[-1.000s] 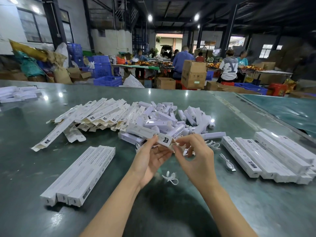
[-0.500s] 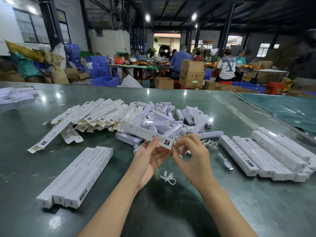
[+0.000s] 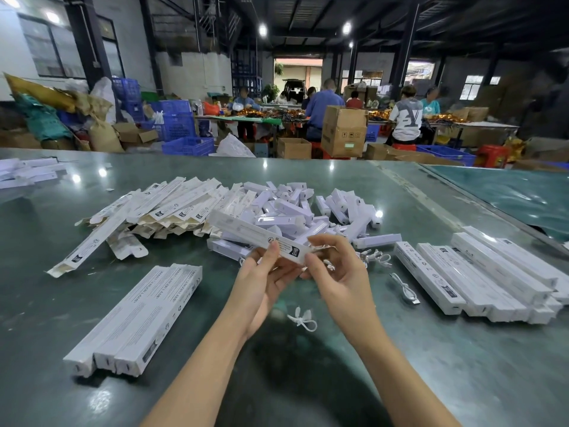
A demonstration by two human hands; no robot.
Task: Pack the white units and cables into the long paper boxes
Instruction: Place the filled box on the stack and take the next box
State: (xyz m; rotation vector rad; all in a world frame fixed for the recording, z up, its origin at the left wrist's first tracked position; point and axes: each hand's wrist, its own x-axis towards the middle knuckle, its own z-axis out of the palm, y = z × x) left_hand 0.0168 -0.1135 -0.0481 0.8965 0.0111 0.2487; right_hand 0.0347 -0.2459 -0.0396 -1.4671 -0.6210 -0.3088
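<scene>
Item: long paper box (image 3: 258, 237), held above the green table (image 3: 308, 380). Long axis runs from near-right end up and away to far-left, over the heap of white units (image 3: 295, 211). Left hand (image 3: 266, 278) pinches it just short of the near end, thumb on top. Right hand (image 3: 338, 272) fingers close on that end; a cable (image 3: 303, 318) lies below the grip.

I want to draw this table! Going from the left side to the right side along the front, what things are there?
Closed boxes side by side → left hand holding a long box → right hand → loose white cable → row of packed boxes.
</scene>
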